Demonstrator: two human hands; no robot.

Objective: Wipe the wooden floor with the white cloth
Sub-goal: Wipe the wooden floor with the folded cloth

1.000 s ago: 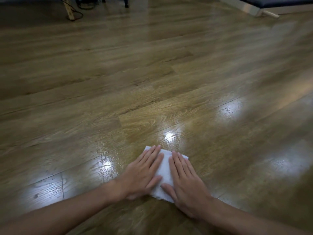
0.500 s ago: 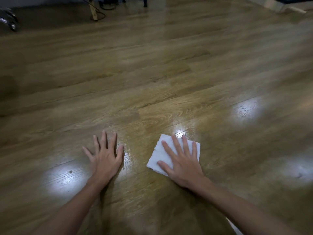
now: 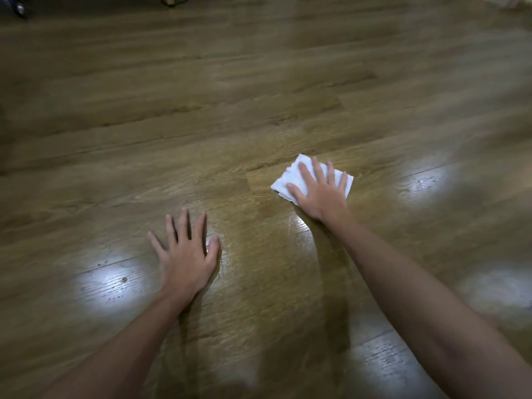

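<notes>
Right hand (image 3: 321,194): palm down, fingers spread and flat, pressing on the cloth (image 3: 290,180). No grasp; nothing is pinched or curled around, the hand simply lies on top. Thumb reaches toward the cloth's left edge; four fingertips fall short of its far edge.

Cloth: white, folded to a rough square, lying flat on the floor (image 3: 259,82) right of centre. Left corner and far edge show past the hand; the rest is covered by the palm.

Left hand (image 3: 187,254): also palm down and fully spread, planted directly on the bare floor, holding nothing. It sits nearer the person than the right hand and well apart from the cloth. Both forearms are bare and run in from the bottom edge.

Floor: brown wood-grain planks, glossy. A darker streak runs from the right wrist back toward the person, between the two arms. Bright light patches reflect left of the left hand, right of the cloth, and at lower right; small specks show in the left patch.

Far edge: dark objects at top left and a pale wooden leg (image 3: 169,0) at top centre, too blurred to identify.
</notes>
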